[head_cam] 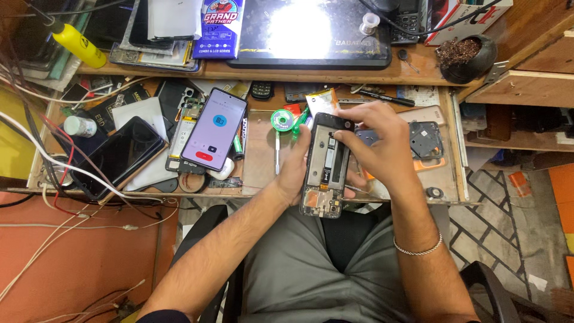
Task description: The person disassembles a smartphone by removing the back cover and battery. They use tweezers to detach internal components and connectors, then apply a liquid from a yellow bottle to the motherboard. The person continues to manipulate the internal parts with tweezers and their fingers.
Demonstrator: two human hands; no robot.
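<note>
Above the open drawer's front edge point(359, 201), the left hand point(294, 170) grips the opened phone point(326, 167) by its side, while the right hand point(373, 143) pinches its top edge; a lit phone point(214, 129) lies near.

a lit phone point(214, 128), a dark phone point(122, 154), a solder spool point(281, 120) and a yellow-handled tool point(78, 45) lie about.

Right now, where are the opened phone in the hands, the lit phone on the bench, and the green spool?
Opened phone point(327, 164), head view, on its exposed inner frame.
Lit phone point(215, 127), head view, on the middle of its bright screen.
Green spool point(281, 120), head view, on its round top face.
</note>
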